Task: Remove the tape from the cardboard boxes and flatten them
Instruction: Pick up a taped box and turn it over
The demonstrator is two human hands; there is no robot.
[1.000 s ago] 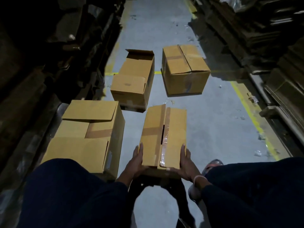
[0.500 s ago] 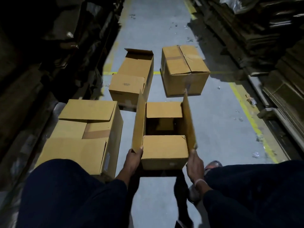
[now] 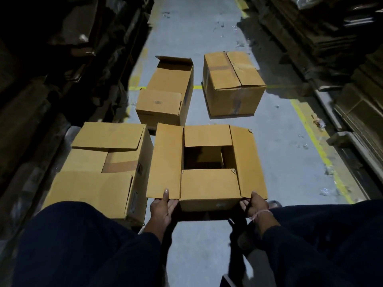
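Now | left hand [image 3: 163, 206], right hand [image 3: 253, 205] grip open box [image 3: 209, 185] flap edges | bare floor [image 3: 290, 162] right.

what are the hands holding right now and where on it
Both grip the opened cardboard box at its near corners: the left hand pinches the near edge of the left flap, the right hand the near edge of the right flap.

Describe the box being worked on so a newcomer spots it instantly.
On the grey concrete aisle floor stand four brown cardboard boxes. It is the nearest one, between the person's knees, gripped by the left hand and right hand. Only it has both long flaps spread flat outward.
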